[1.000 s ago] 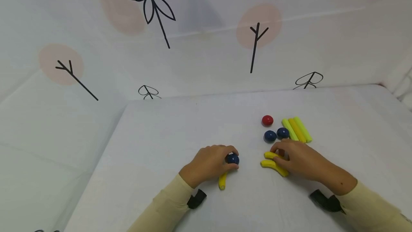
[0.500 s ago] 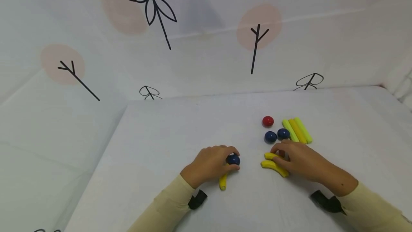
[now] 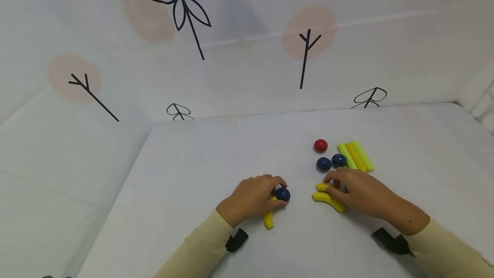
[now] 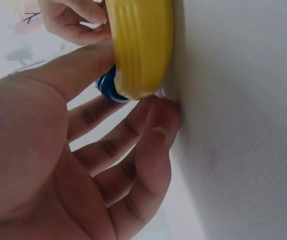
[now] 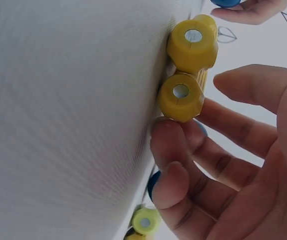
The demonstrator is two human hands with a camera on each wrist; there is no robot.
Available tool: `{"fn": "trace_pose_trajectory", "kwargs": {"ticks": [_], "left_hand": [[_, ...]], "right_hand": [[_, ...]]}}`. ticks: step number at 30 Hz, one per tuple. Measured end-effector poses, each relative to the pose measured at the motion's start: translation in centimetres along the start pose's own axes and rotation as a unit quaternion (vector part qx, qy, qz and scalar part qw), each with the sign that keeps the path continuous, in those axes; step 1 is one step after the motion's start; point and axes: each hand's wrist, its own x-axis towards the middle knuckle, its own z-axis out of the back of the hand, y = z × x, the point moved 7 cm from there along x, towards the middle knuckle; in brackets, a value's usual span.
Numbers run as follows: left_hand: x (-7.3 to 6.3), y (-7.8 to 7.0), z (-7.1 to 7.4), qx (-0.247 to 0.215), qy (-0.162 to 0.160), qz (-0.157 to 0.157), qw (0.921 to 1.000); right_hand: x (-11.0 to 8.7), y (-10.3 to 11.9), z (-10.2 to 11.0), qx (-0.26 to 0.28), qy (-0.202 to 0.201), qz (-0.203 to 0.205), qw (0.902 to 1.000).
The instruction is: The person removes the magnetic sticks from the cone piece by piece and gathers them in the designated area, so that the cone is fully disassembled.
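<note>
My left hand [image 3: 251, 197] rests low on the cloth, thumb and index finger curled round a glossy blue ball [image 3: 283, 194]. A curved yellow magnetic rod [image 3: 269, 219] lies under that hand; the left wrist view shows its ribbed side [image 4: 141, 47] close up. My right hand [image 3: 360, 190] has its fingers curled at the upper of two curved yellow magnetic rods, which lie side by side. In the right wrist view the nearer rod [image 5: 181, 97] touches the fingers, and the second rod [image 5: 192, 45] lies beyond it. Both show round metal ends.
Behind the right hand sit two blue balls [image 3: 323, 164] and a red ball [image 3: 320, 145]. Beside them lie several straight yellow and lime rods [image 3: 356, 156] in a row. A white cloth [image 3: 193, 158] covers the surface, and a patterned white sheet [image 3: 239, 72] rises behind.
The blue ball at the left hand has shifted slightly right and toward the person, and its yellow rod has turned a little. The right hand and its two rods stay put.
</note>
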Motion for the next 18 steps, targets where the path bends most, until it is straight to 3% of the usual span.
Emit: {"fn": "trace_pose_trajectory", "kwargs": {"ticks": [5, 11, 18], "left_hand": [[-0.1, 0.3, 0.2, -0.005, 0.007, 0.013, 0.9999], [-0.7, 1.2, 0.4, -0.002, 0.026, 0.058, 0.9980], [-1.3, 1.8, -0.3, -0.034, 0.076, 0.096, 0.9919]], "right_hand": [[-0.3, -0.1, 0.6, 0.005, -0.013, -0.004, 0.9999], [-0.4, 0.8, 1.3, 0.050, -0.017, 0.002, 0.9986], [0.4, 4.2, 0.8, 0.050, -0.019, 0.069, 0.9962]]}}
